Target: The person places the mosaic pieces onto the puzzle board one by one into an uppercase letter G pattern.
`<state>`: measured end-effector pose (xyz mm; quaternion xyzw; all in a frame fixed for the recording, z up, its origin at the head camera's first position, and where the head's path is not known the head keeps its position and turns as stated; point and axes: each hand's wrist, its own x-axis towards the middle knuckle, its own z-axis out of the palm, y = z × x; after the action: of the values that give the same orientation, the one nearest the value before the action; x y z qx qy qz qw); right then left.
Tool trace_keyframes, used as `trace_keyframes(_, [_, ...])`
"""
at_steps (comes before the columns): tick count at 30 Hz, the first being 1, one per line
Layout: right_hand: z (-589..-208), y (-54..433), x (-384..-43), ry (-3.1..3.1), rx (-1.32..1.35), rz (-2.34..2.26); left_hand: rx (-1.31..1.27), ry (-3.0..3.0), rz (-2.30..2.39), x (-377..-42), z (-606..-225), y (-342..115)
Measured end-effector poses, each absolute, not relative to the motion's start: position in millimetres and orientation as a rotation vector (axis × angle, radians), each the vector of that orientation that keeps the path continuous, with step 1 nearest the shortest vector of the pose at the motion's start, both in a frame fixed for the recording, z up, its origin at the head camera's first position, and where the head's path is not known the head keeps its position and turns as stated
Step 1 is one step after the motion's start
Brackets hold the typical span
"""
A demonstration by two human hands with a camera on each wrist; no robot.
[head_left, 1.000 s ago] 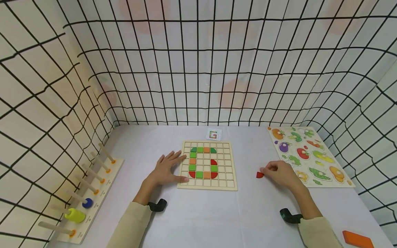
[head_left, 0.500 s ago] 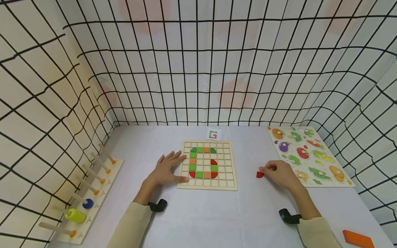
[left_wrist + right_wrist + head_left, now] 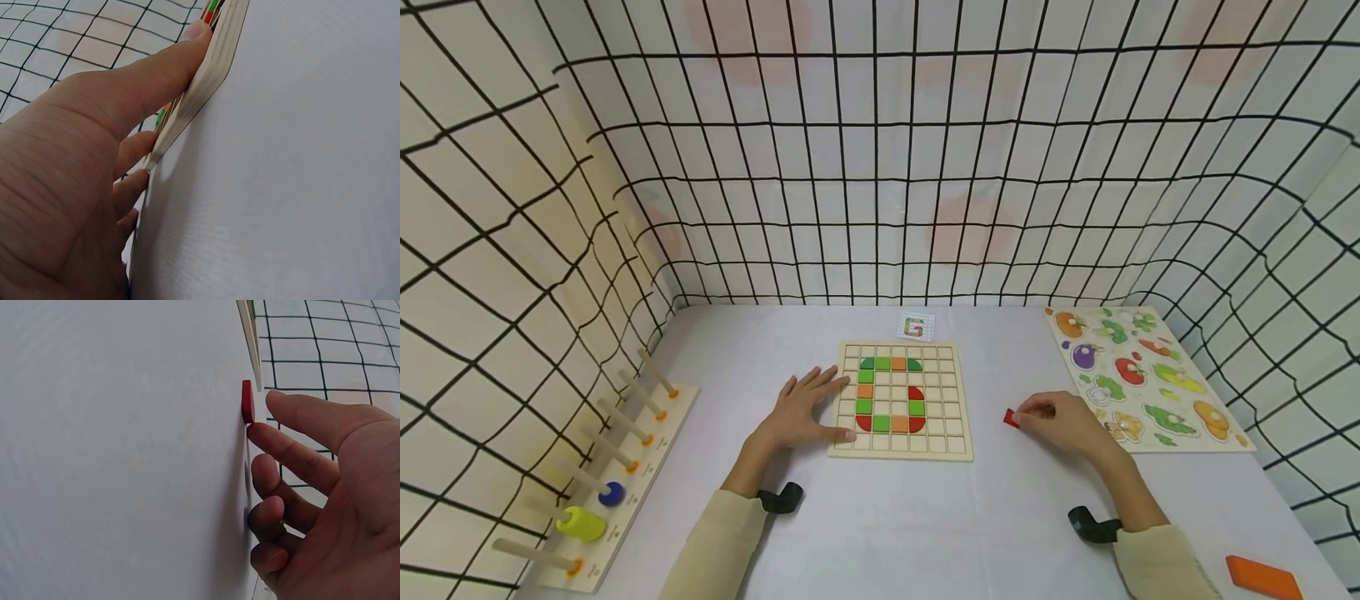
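Note:
My left hand (image 3: 803, 410) rests with spread fingers at the left edge of a wooden grid board (image 3: 951, 442), its thumb over the lower left corner. Green, orange and red tiles (image 3: 882, 423) sit in the board's cells, with rounded pieces at the corners. Right of the board, my right hand (image 3: 1060, 423) is low over the table, fingertips at a small red tile (image 3: 1011, 417). In the right wrist view the red tile (image 3: 247, 402) shows edge-on by the index fingertip, with the thumb held apart from it and the other fingers curled.
A small pattern card (image 3: 916, 326) lies behind the board. A vegetable puzzle board (image 3: 1157, 379) is at the right, an orange block (image 3: 1262, 577) at the front right. A wooden peg stand (image 3: 617, 508) with upright pegs runs along the left. A black-gridded white wall (image 3: 895, 167) encloses the back and sides.
The right hand and the red tile have shifted slightly left toward the grid board, and the tile has turned a little. The left hand has stayed in place.

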<state>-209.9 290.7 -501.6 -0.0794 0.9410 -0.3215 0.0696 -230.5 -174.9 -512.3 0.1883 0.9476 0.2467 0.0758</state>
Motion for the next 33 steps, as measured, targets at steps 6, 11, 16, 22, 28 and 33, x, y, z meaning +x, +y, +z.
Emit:
trace_keyframes(6, [-504.9,279.6,-210.0,2.811,-0.313,-1.002,0.566,2.84,0.749,-230.6,-513.7,-175.2])
trace_keyframes(11, [-505.4,277.1,-209.6,2.828,-0.278,-0.979,0.564,2.836,0.749,-230.6,-513.6,-175.3])
trace_keyframes(16, [-503.9,274.5,-208.7,2.854,-0.216,-0.962,0.552,2.833,0.752,-230.0,-511.6,-174.4])
trace_keyframes(22, [-502.3,270.0,-207.7,2.863,-0.244,-0.981,0.551,2.836,0.749,-230.1,-510.1,-174.0])
trace_keyframes(28, [-503.4,267.7,-208.3,2.865,-0.275,-1.023,0.55,2.827,0.754,-229.5,-509.2,-174.1])
trace_keyframes(33, [-504.3,269.0,-207.9,2.902,-0.192,-1.006,0.55,2.821,0.764,-229.3,-507.8,-173.5])
